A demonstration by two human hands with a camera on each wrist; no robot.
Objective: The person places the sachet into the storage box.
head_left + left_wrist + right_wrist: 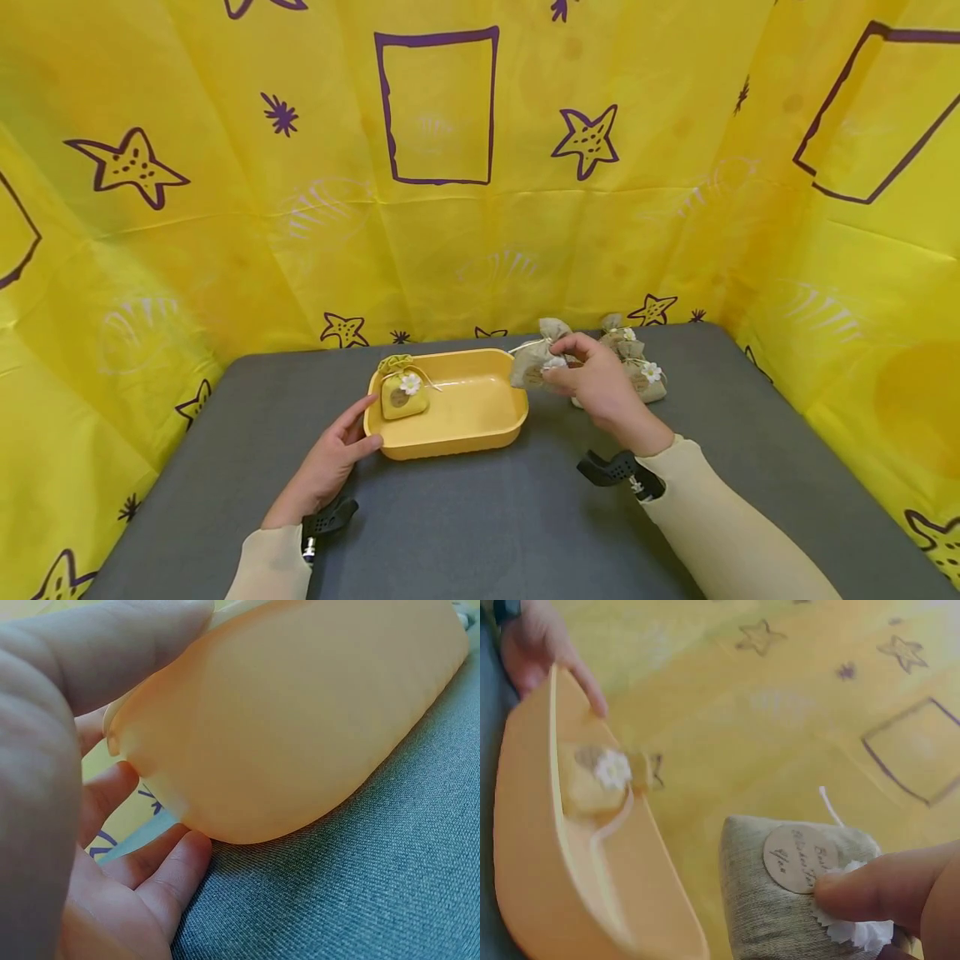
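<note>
A yellow plastic basin (471,412) stands on the table, and my left hand (336,443) grips its left end. In the left wrist view the thumb lies over the rim while the fingers (180,870) touch the wall lower down. Inside the basin, at its left end, leans a yellow drawstring sachet (403,398) with a white flower. My right hand (600,383) pinches a grey-beige drawstring sachet (529,367) by its upper part, beside the basin's right end. A round paper label (791,859) shows on it; the thumb partly covers its white flower (855,930).
Behind my right hand, more beige sachets (651,385) with white flowers stand in a group, partly hidden by the hand. A dark grey cloth (480,525) covers the table. Yellow curtains (435,250) with purple stars hang at the back and both sides.
</note>
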